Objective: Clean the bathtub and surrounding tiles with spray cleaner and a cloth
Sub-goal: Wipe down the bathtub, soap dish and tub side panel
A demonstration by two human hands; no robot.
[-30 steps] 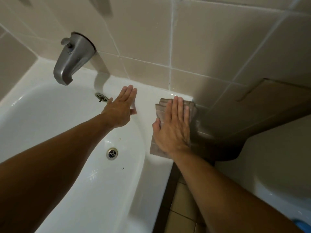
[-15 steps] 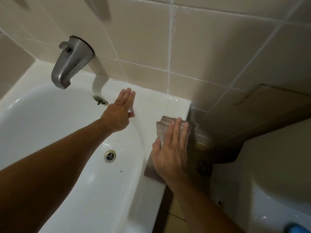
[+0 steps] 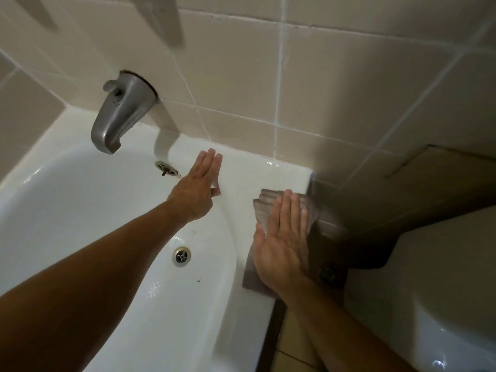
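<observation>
On the bathtub point(image 3: 241, 167) rim, two flat hands — right hand point(image 3: 281, 248) pressing one folded cloth point(image 3: 261, 208), left hand point(image 3: 198, 189) resting bare — beside one spout point(image 3: 118, 116).

White tub rim point(image 3: 257, 170) w/ folded brownish cloth point(image 3: 261, 208) flat on its outer edge, near corner.

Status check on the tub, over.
Right hand flat, pressing cloth on tub rim. Left hand open, braced on rim. Nothing in the way.

Beige tiled walls point(image 3: 335, 84); tan floor tiles point(image 3: 291, 353); dim, shadowy light
</observation>
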